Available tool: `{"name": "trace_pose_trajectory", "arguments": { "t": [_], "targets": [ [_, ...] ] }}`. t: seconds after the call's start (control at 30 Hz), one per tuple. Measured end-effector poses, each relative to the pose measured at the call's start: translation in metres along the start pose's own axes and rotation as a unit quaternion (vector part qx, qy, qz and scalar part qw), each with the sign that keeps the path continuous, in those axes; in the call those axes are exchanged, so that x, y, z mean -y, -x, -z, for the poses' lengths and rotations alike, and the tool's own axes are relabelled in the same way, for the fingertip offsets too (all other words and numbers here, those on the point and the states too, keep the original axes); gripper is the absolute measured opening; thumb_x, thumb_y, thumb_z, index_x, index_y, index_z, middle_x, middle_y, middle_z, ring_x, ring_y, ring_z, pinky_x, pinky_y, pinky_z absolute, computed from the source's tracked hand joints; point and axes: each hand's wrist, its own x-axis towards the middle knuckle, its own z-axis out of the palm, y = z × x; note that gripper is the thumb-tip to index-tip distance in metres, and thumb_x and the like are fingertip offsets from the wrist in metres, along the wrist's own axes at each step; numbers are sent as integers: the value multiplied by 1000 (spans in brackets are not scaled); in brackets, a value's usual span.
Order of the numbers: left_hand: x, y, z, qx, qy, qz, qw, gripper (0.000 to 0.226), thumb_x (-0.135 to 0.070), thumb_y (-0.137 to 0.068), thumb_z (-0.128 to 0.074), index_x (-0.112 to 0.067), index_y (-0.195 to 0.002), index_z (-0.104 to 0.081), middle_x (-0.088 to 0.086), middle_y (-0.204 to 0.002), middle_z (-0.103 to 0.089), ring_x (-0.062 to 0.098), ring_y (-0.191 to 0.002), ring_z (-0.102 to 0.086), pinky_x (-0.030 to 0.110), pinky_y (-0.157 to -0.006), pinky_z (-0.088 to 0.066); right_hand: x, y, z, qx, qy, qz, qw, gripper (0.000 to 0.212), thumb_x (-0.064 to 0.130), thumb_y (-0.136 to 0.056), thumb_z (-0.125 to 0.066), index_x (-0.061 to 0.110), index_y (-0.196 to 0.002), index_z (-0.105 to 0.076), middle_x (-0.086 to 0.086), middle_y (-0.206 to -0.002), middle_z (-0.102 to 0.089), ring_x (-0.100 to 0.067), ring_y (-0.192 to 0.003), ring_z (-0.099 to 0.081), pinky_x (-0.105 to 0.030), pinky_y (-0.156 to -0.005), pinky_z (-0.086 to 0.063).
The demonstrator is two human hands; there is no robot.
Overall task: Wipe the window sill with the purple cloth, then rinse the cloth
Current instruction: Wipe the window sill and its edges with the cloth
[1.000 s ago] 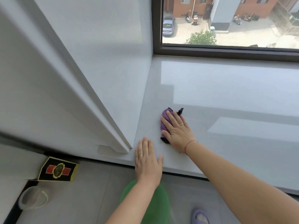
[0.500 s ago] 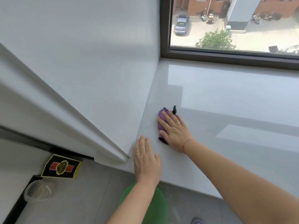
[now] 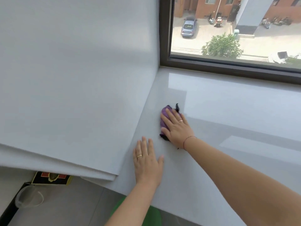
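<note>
The purple cloth (image 3: pixel 164 113) with a black edge lies folded on the pale grey window sill (image 3: pixel 228 108), close to the left side wall. My right hand (image 3: pixel 176 127) presses flat on the cloth with straight fingers, covering most of it. My left hand (image 3: pixel 147 162) rests flat on the bare sill nearer the front edge, fingers straight, holding nothing. Both hands wear a ring.
The white side wall (image 3: pixel 81 79) borders the sill on the left; the dark window frame (image 3: pixel 228 66) runs along the back. Below the sill on the floor are a black, red and gold box (image 3: pixel 52 176), a clear plastic cup (image 3: pixel 30 199) and something green (image 3: pixel 146 216).
My right hand has slid the cloth a little further along the sill toward the window. The camera has moved forward; my left hand stays flat near the front edge.
</note>
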Motion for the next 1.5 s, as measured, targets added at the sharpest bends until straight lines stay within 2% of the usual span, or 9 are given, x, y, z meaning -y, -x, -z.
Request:
{"name": "trace_pose_trajectory", "arguments": {
  "t": [0.17, 0.33, 0.4, 0.63, 0.87, 1.13, 1.33, 1.4, 1.5],
  "targets": [
    [-19, -21, -6, 36, -14, 24, 999, 81, -62, -92, -28, -22, -150, 10, 2, -158, 21, 24, -144, 20, 45, -116, 11, -15, -27, 8, -6, -19, -186, 982, 63, 47, -97, -23, 24, -151, -3, -4, -160, 12, -26, -146, 15, -44, -116, 14],
    [-25, -24, -14, 52, -40, 55, 996, 90, -74, -85, -17, -22, -138, 33, -4, -148, 39, 23, -137, 36, 47, -111, 21, 30, -36, -2, 46, -26, 93, 994, 59, 45, -97, -25, 30, -151, -6, 2, -160, 8, -22, -147, 12, -40, -117, 13],
    [-22, -23, -16, 59, -42, 56, 996, 90, -76, -83, -14, -23, -134, 38, -4, -143, 45, 21, -131, 42, 47, -110, 24, 10, -47, 4, 47, -7, 132, 990, 59, 49, -97, -25, 33, -150, -5, 5, -160, 7, -18, -147, 11, -38, -118, 11],
    [-23, -26, -16, 73, -46, 57, 995, 90, -74, -84, -14, -23, -131, 42, -2, -142, 48, 23, -128, 47, 47, -107, 29, -34, -84, 23, 21, -9, -119, 993, 63, 47, -96, -22, 25, -151, -1, -3, -160, 12, -26, -146, 15, -44, -117, 10],
    [-29, -27, -17, 36, -50, 66, 996, 93, -76, -81, -14, -21, -145, 24, -4, -149, 39, 23, -137, 37, 48, -107, 27, 11, -79, 11, 45, 6, 170, 984, 59, 47, -97, -29, 30, -151, -10, 2, -161, 2, -20, -147, 5, -40, -118, 7],
    [-41, -88, -12, 0, -61, 12, 998, 85, -73, -84, -19, -27, -150, 10, -2, -158, 20, 24, -143, 24, 56, -110, 18, -39, -118, 24, -2, -25, -133, 991, 60, 43, -97, -24, 24, -151, -6, -4, -160, 8, -27, -146, 11, -44, -118, 7],
    [-47, -103, -19, -18, -76, 11, 997, 88, -76, -82, -14, -24, -150, 6, -1, -159, 13, 27, -145, 16, 60, -111, 12, -14, -116, 20, 28, -3, 102, 994, 57, 45, -98, -26, 30, -150, -10, 2, -161, 1, -21, -147, 4, -41, -118, 5],
    [-47, -102, -19, -16, -75, 10, 997, 88, -76, -82, -16, -25, -151, 5, 1, -159, 12, 28, -145, 16, 60, -110, 14, -40, -123, 25, 14, -1, 66, 998, 57, 47, -98, -25, 30, -150, -11, 3, -161, 0, -20, -148, 3, -41, -118, 5],
    [-48, -101, -20, -11, -74, 7, 997, 87, -74, -83, -17, -24, -150, 7, 2, -159, 14, 29, -145, 17, 61, -109, 15, -70, -130, 33, -2, -31, -120, 992, 59, 44, -98, -24, 26, -151, -9, -2, -161, 4, -25, -147, 8, -44, -118, 7]
  ]
}}
